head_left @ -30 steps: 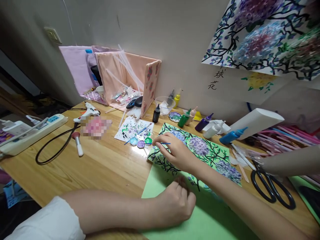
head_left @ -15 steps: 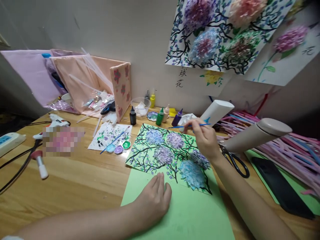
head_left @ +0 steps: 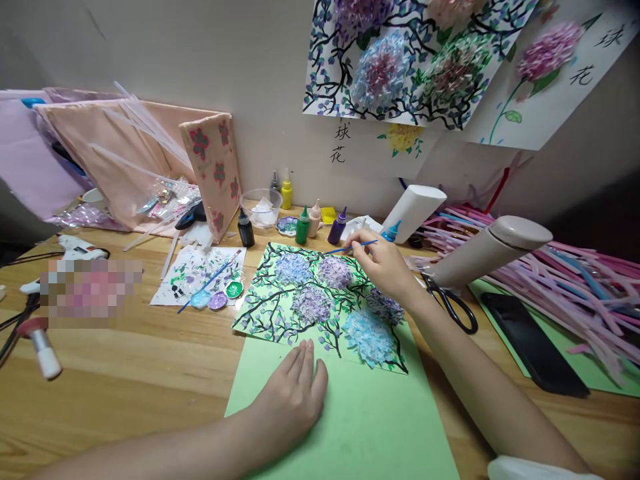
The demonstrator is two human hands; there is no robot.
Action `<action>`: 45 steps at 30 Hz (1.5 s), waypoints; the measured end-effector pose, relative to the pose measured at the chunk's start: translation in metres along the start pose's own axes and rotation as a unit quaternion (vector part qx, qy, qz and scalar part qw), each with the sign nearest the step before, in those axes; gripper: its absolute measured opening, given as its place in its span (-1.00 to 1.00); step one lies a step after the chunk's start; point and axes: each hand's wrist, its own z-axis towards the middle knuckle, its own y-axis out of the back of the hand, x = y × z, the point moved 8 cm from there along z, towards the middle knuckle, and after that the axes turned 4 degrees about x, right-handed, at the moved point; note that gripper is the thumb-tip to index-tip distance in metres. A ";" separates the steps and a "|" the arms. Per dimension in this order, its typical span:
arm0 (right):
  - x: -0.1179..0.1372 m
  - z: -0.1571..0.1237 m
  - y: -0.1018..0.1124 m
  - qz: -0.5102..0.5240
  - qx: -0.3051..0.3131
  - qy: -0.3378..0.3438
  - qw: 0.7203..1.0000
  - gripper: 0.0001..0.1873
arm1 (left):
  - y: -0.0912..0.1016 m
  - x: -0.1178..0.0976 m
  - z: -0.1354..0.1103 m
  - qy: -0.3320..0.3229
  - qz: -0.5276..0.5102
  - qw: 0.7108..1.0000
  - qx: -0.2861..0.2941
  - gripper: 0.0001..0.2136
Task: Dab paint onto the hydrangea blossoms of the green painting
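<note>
My right hand [head_left: 383, 265] pinches a thin blue paintbrush [head_left: 356, 247] over the upper right corner of a flower painting [head_left: 315, 300], a green sheet with black branches and purple and blue blossom clusters. My left hand [head_left: 293, 393] lies flat, fingers together and stretched, on a plain green paper sheet [head_left: 360, 427] just below the painting's lower edge. Left of the painting, small paint caps [head_left: 217, 297] sit by a paint-smeared white paper [head_left: 197, 270], with a second blue brush [head_left: 207, 281] across them.
Several small paint bottles [head_left: 303, 225] and a clear bowl [head_left: 263, 207] line the wall. Black scissors [head_left: 450, 303], a beige lamp head [head_left: 487, 250], a dark phone [head_left: 533, 340] and a pile of pink strips [head_left: 575, 280] lie right. A glue gun [head_left: 75, 250] and pink fabric box [head_left: 150, 160] stand left.
My right hand carried the brush from the paint caps at left across to the painting's upper right. My left hand opened from a loose fist to lie flat. The view swung right.
</note>
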 end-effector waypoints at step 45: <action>-0.002 0.002 -0.017 -0.012 0.053 0.013 0.998 -0.78 | 0.000 0.000 -0.002 -0.002 -0.001 1.000 0.003 -0.71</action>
